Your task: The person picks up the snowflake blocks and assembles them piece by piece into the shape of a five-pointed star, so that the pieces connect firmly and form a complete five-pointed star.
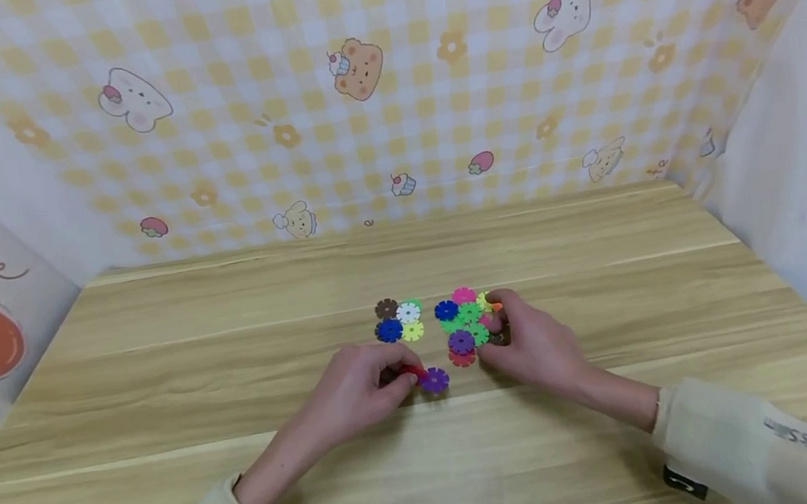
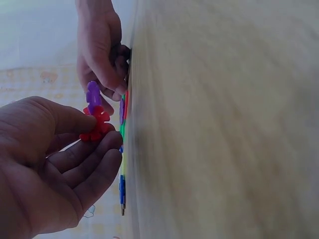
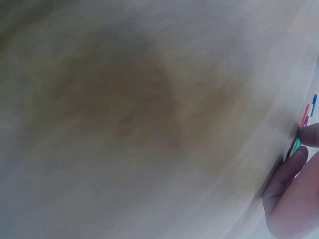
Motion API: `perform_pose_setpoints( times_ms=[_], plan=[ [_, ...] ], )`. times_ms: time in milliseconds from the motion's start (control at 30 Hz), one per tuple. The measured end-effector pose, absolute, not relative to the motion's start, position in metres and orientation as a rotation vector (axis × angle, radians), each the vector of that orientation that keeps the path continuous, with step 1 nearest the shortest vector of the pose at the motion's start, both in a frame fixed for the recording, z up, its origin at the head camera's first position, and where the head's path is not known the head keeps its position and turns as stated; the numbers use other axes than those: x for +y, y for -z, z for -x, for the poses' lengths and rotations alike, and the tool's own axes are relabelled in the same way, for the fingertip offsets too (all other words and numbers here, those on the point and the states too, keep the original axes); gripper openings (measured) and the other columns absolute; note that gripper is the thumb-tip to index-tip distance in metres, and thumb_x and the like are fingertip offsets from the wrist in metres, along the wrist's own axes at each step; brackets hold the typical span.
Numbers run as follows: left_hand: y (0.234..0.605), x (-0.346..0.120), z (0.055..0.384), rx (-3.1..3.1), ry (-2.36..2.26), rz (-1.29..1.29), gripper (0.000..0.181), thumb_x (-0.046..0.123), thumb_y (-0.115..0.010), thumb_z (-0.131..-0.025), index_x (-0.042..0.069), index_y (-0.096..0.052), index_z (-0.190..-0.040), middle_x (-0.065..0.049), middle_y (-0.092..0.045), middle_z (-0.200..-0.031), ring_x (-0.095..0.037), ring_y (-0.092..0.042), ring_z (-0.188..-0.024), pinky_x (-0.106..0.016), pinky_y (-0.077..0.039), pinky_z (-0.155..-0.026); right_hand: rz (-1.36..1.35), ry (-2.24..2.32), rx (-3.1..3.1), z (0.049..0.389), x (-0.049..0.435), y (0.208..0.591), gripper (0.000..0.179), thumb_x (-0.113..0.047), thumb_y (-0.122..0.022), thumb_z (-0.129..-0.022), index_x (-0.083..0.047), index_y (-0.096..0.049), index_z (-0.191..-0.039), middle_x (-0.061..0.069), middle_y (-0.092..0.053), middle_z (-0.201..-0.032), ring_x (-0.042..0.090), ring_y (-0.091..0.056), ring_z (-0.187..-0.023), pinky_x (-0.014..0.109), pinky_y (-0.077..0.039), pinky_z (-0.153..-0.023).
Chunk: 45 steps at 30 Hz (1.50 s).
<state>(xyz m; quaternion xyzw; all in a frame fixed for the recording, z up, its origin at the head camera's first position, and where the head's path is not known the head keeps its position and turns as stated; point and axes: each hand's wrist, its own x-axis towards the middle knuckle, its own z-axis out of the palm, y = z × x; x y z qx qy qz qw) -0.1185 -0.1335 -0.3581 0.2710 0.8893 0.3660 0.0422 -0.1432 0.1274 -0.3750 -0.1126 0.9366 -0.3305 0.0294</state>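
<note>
My left hand [image 1: 359,383] pinches a red flower-shaped plastic disc [image 2: 95,125] between thumb and forefinger. Joined to its edge is a purple disc [image 1: 434,380], which points toward the right hand. My right hand [image 1: 540,349] reaches down into the right-hand group of discs, fingers bent at the tabletop. A brown disc [image 1: 499,339] shows between its thumb and fingers; I cannot tell whether they grip it. Beside the thumb, a purple disc [image 1: 461,341] overlaps a red disc [image 1: 462,359]. Green discs [image 1: 469,312] and a blue disc [image 1: 446,310] lie farther back in this group.
Left of that group lies a smaller cluster with a brown disc [image 1: 386,309], a white disc [image 1: 407,312], a dark blue disc [image 1: 389,331] and a yellow disc [image 1: 413,331]. A checked cloth [image 1: 236,121] hangs behind the wooden table [image 1: 162,382].
</note>
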Motion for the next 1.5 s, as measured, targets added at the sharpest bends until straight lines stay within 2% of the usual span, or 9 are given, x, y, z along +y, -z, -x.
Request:
perform_pose_setpoints(
  times_ms=[233, 400, 533, 767, 933, 1233, 1500],
  plan=[
    [0.357, -0.132, 0.118, 2.726, -1.122, -0.839, 0.012, 0.004, -0.071, -0.093, 0.014, -0.077, -0.096, 0.006, -0.071, -0.082, -0.002, -0.053, -0.065, -0.022, -0.049, -0.058, 0.518, 1.07, 2.928, 0.138, 0.135, 0.379, 0.064, -0.015, -0.076, -0.083, 0.003, -0.05, -0.138, 0.004, -0.065, -0.1, 0.014, -0.054, -0.078, 0.03, -0.049, -0.07],
    [0.356, -0.132, 0.117, 2.735, -1.11, -0.816, 0.012, 0.005, -0.072, -0.093, 0.015, -0.078, -0.097, 0.007, -0.07, -0.081, -0.003, -0.05, -0.061, -0.022, -0.046, -0.054, 0.591, 1.189, 2.877, 0.129, 0.144, 0.382, 0.073, -0.01, -0.083, -0.08, 0.006, -0.046, -0.141, 0.008, -0.063, -0.101, 0.011, -0.052, -0.069, 0.025, -0.05, -0.064],
    [0.354, -0.131, 0.117, 2.754, -1.105, -0.806, 0.012, 0.006, -0.072, -0.093, 0.016, -0.078, -0.097, 0.007, -0.071, -0.082, -0.005, -0.051, -0.061, -0.022, -0.045, -0.054, 0.579, 1.245, 2.852, 0.126, 0.148, 0.382, 0.072, -0.005, -0.084, -0.08, 0.007, -0.046, -0.14, 0.007, -0.064, -0.1, 0.01, -0.053, -0.067, 0.023, -0.049, -0.062],
    [0.357, -0.134, 0.115, 2.739, -1.124, -0.846, 0.013, 0.003, -0.071, -0.092, 0.013, -0.078, -0.096, 0.004, -0.073, -0.085, -0.003, -0.053, -0.066, -0.021, -0.05, -0.059, 0.606, 1.17, 2.849, 0.133, 0.148, 0.383, 0.056, -0.007, -0.081, -0.084, 0.006, -0.053, -0.132, 0.002, -0.064, -0.094, 0.011, -0.054, -0.071, 0.022, -0.049, -0.063],
    [0.357, -0.134, 0.115, 2.743, -1.121, -0.821, 0.012, 0.004, -0.072, -0.093, 0.014, -0.078, -0.096, 0.003, -0.073, -0.083, -0.003, -0.052, -0.063, -0.021, -0.048, -0.056, 0.621, 1.116, 2.834, 0.134, 0.149, 0.383, 0.035, -0.007, -0.077, -0.086, 0.001, -0.058, -0.114, 0.002, -0.058, -0.089, 0.012, -0.051, -0.072, 0.022, -0.047, -0.063],
    [0.352, -0.129, 0.113, 2.759, -1.071, -0.842, 0.011, 0.007, -0.073, -0.093, 0.016, -0.077, -0.097, 0.007, -0.073, -0.085, -0.002, -0.053, -0.065, -0.021, -0.05, -0.058, 0.679, 1.107, 2.815, 0.134, 0.151, 0.381, 0.013, -0.01, -0.078, -0.087, -0.008, -0.07, -0.097, -0.003, -0.061, -0.083, 0.01, -0.052, -0.071, 0.023, -0.047, -0.061],
    [0.351, -0.125, 0.114, 2.75, -1.091, -0.839, 0.01, 0.007, -0.073, -0.093, 0.015, -0.077, -0.096, 0.005, -0.073, -0.085, -0.003, -0.054, -0.065, -0.022, -0.05, -0.058, 0.64, 1.208, 2.718, 0.132, 0.158, 0.375, 0.016, -0.007, -0.079, -0.087, -0.009, -0.064, -0.092, -0.002, -0.059, -0.081, 0.011, -0.051, -0.07, 0.023, -0.046, -0.061]
  ],
)
